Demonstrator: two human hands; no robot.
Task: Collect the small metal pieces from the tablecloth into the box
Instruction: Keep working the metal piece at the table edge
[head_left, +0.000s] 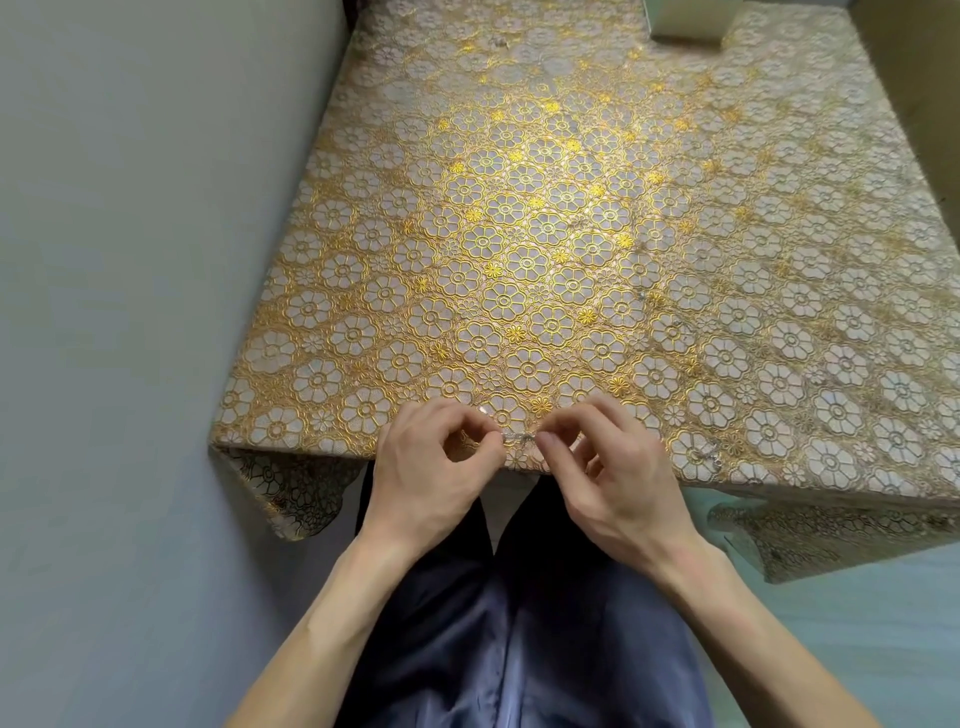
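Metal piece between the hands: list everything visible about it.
The metal piece is small, thin and silvery, glinting like bare metal. It lies roughly level, spanning the gap between the hands. The left hand pinches one end and the right hand the other, so both ends are hidden. It sits at the near edge of the gold floral tablecloth; whether it touches the cloth cannot be told. Its exact shape is too small to make out.
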